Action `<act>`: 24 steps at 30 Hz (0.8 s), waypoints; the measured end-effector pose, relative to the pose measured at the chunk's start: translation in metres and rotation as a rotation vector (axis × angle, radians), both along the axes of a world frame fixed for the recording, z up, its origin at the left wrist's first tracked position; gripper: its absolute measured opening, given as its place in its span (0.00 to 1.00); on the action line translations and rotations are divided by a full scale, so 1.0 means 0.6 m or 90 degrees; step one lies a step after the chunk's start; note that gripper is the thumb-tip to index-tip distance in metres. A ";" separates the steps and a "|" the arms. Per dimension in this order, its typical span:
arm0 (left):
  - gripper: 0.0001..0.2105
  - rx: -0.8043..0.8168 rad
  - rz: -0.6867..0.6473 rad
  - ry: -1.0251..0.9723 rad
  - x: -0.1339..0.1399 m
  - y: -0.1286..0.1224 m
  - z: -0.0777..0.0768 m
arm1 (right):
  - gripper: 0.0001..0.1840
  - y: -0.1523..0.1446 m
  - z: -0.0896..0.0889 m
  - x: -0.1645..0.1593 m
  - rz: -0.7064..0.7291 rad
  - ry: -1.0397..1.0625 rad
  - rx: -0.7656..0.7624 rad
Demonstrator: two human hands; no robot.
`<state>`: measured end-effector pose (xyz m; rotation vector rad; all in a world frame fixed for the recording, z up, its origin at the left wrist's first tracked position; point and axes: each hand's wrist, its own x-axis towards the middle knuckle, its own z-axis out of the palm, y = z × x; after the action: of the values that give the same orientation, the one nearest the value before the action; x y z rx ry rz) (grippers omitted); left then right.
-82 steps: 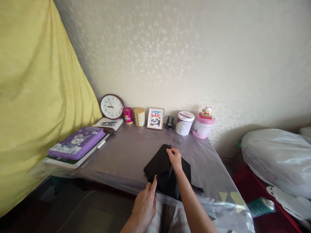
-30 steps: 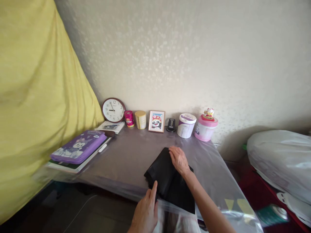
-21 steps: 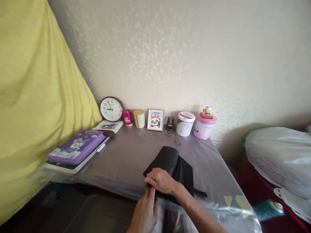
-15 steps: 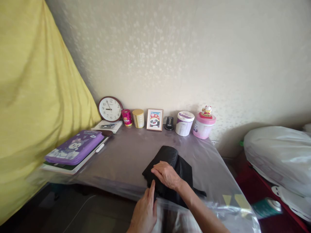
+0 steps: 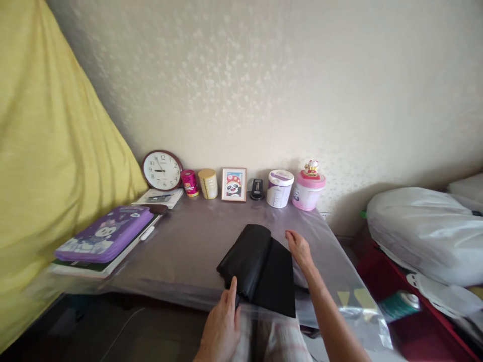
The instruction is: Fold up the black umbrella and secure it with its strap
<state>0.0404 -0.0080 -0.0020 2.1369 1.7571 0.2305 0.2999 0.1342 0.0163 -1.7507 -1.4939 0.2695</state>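
Patterned wall [image 5: 211, 90], plastic-covered surface [image 5: 188, 236]. In front of picture frame [image 5: 234, 184]: black fabric [image 5: 277, 276], pinched by left hand [image 5: 219, 323] at end farthest from frame. Right of frame: right hand [image 5: 301, 250], fingers bunched. Likely light, limp; grip along folds.

The one camera, worn on the head, faces forward and down across the table [image 5: 181, 246], square-on to the wall [image 5: 226, 75], which fills most of the upper view. The curtain [image 5: 41, 161] bounds the view at left, the white bag [image 5: 418, 231] at right. The left hand [image 5: 222, 322] and right hand [image 5: 301, 250] are nearer the lens than the clock [image 5: 162, 171] at the table's far side; the lap [image 5: 283, 343] shows at the near middle, beyond the table's near edge.
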 end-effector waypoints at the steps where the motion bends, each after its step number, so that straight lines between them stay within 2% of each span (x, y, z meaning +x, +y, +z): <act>1: 0.27 0.011 -0.003 0.000 -0.001 0.000 -0.003 | 0.21 -0.017 -0.002 0.012 -0.013 0.010 -0.031; 4: 0.27 0.027 -0.004 0.001 -0.001 -0.001 -0.006 | 0.20 -0.060 -0.012 0.029 -0.024 0.079 -0.157; 6: 0.26 0.028 -0.003 0.009 -0.001 -0.001 -0.004 | 0.20 -0.078 -0.022 0.028 -0.019 0.139 -0.207; 8: 0.26 0.030 -0.004 0.016 0.000 -0.001 -0.002 | 0.21 -0.089 -0.032 0.025 -0.021 0.156 -0.208; 12: 0.27 0.037 -0.007 0.022 0.002 -0.002 -0.002 | 0.21 -0.104 -0.034 0.016 -0.074 0.053 -0.158; 13: 0.27 0.039 -0.006 0.023 0.002 -0.002 -0.003 | 0.22 -0.107 -0.031 0.013 -0.079 0.082 -0.173; 16: 0.26 0.040 -0.004 0.030 0.002 -0.003 -0.003 | 0.24 -0.115 -0.020 0.000 -0.055 0.300 -0.243; 18: 0.26 0.030 -0.003 0.039 0.002 -0.003 -0.002 | 0.27 -0.119 -0.015 -0.010 -0.045 0.380 -0.244; 21: 0.27 0.020 -0.002 0.049 0.004 -0.002 0.001 | 0.29 -0.119 -0.017 -0.023 -0.044 0.338 -0.212; 24: 0.27 0.018 -0.005 0.046 0.005 -0.001 0.003 | 0.29 -0.111 -0.026 -0.031 -0.045 0.230 -0.172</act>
<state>0.0435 -0.0084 -0.0002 2.1976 1.7949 0.1798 0.2816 0.0675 0.0010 -1.8401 -1.1720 0.7384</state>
